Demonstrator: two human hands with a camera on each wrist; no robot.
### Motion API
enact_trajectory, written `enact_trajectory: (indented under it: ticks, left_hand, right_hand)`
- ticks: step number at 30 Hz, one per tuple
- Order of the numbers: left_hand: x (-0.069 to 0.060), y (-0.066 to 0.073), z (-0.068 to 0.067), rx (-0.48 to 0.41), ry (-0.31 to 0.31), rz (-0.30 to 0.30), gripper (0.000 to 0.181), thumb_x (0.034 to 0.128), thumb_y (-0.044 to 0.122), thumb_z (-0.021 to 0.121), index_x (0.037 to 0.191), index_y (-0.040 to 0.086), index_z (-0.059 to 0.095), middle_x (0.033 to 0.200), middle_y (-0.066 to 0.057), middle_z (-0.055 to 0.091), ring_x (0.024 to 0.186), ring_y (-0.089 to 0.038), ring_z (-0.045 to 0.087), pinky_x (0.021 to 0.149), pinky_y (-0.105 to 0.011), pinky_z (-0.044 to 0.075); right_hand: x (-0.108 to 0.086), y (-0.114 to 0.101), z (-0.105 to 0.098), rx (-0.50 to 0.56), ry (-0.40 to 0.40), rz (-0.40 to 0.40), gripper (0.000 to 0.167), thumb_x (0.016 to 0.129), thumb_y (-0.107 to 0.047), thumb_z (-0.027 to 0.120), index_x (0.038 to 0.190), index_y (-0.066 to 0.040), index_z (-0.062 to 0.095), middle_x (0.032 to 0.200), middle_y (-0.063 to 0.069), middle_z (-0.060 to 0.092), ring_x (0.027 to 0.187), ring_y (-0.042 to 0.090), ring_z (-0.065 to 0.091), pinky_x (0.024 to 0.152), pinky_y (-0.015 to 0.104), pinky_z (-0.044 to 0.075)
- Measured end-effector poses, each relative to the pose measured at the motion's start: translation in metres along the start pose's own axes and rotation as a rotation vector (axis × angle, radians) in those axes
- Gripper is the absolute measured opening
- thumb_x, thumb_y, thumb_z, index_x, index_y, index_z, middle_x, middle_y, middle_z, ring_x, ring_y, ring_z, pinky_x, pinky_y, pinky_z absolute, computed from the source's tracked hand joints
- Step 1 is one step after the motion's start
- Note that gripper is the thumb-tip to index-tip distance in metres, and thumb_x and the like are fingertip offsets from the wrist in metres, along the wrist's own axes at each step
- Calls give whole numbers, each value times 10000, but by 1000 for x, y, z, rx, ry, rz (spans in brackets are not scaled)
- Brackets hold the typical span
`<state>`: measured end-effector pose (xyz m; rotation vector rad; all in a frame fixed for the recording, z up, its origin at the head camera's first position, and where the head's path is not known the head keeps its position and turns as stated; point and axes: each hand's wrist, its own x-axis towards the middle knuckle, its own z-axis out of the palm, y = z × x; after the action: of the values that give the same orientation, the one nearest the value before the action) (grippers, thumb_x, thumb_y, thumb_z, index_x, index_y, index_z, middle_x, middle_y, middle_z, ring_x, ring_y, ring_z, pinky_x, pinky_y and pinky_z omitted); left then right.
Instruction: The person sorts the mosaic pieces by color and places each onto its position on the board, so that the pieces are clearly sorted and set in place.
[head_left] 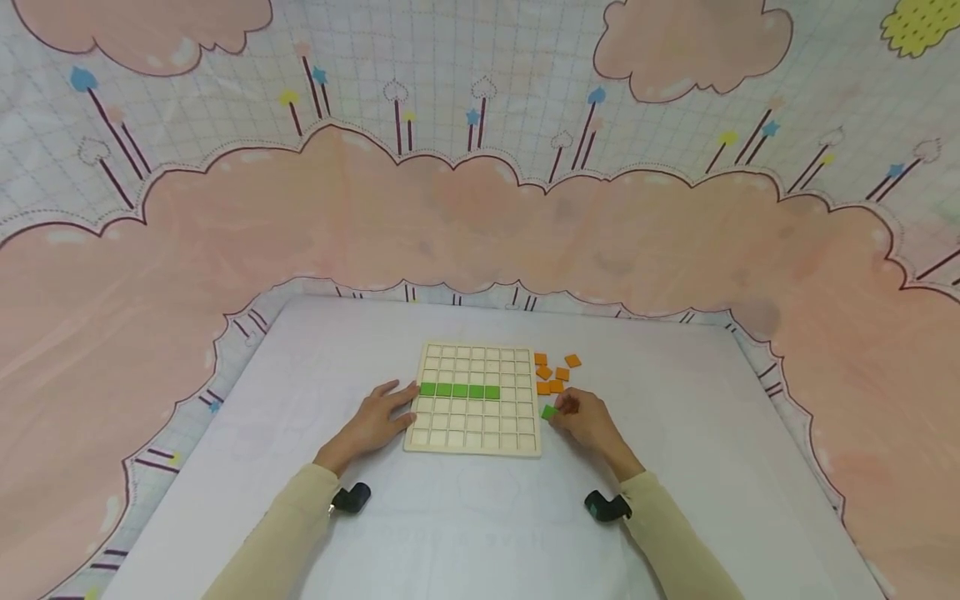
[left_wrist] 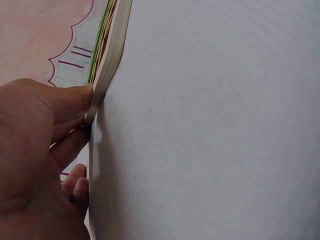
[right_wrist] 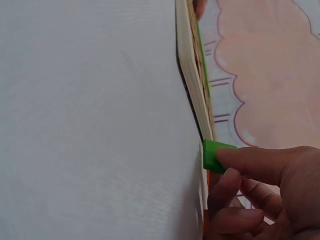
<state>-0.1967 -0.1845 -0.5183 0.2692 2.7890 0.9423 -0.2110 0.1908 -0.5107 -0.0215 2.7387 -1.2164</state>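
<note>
A square green tile (head_left: 549, 412) is pinched by the right hand (head_left: 590, 422), just off the right edge of a pale wooden grid board (head_left: 456, 422). Left edge is touched by the left hand (head_left: 372, 422), fingers loosely extended. Middle row is filled leftward by five green tiles (head_left: 461, 391). Orange square tiles (head_left: 562, 374) are scattered beyond.

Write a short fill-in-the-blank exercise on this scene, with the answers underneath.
1. The held tile, pinched by the right hand, is coloured ____.
2. In the head view, the left hand touches the ____ edge of the grid board.
3. Set in one row of the grid board are ____ green tiles.
4. The loose tiles on the table beside the grid board are coloured ____.

Missing words: green; left; five; orange.
</note>
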Motion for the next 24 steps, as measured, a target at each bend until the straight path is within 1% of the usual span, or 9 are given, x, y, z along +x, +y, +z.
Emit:
enact_trajectory:
  ticks: [2, 8, 13, 17, 24]
  left_hand:
    - [1, 0, -1, 3, 2, 2, 564, 980, 245, 595, 1503, 149, 407, 1588, -136, 346, 1486, -441, 201, 1131, -690, 243]
    - [1, -1, 0, 0, -1, 20, 561, 978, 238, 596, 1496, 127, 413, 1583, -107, 366, 1494, -423, 191, 1135, -693, 229]
    - [1, -3, 1, -7, 7, 37, 562, 973, 232, 603, 1491, 118, 420, 1580, -91, 375, 1495, -413, 194, 1139, -691, 221]
    - [1, -3, 1, -3, 12, 53, 563, 970, 226, 607, 1488, 107, 422, 1576, -79, 382, 1497, -401, 196, 1149, -684, 207]
    - [0, -3, 1, 0, 18, 39, 566, 966, 231, 612, 1489, 118, 424, 1576, -74, 385, 1499, -398, 198, 1149, -680, 217]
  right_hand:
    - [0, -1, -2, 15, 6, -1, 167, 815, -86, 761, 912, -93, 625, 838, 51, 632, 760, 190, 529, 647, 262, 429]
    - [2, -7, -7, 30, 20, -10, 152, 833, -73, 736, 956, -70, 647, 867, 63, 647, 747, 174, 546, 600, 241, 459]
    - [7, -12, -9, 51, 26, -39, 145, 836, -74, 730, 961, -69, 656, 918, 76, 695, 790, 171, 593, 645, 241, 467]
    - [11, -15, -9, 62, 22, -48, 139, 845, -92, 728, 964, -76, 658, 940, 83, 703, 793, 179, 605, 632, 253, 472]
    - [14, -20, -5, 54, 29, -62, 149, 853, -102, 727, 986, -64, 672, 943, 99, 700, 786, 183, 599, 612, 248, 468]
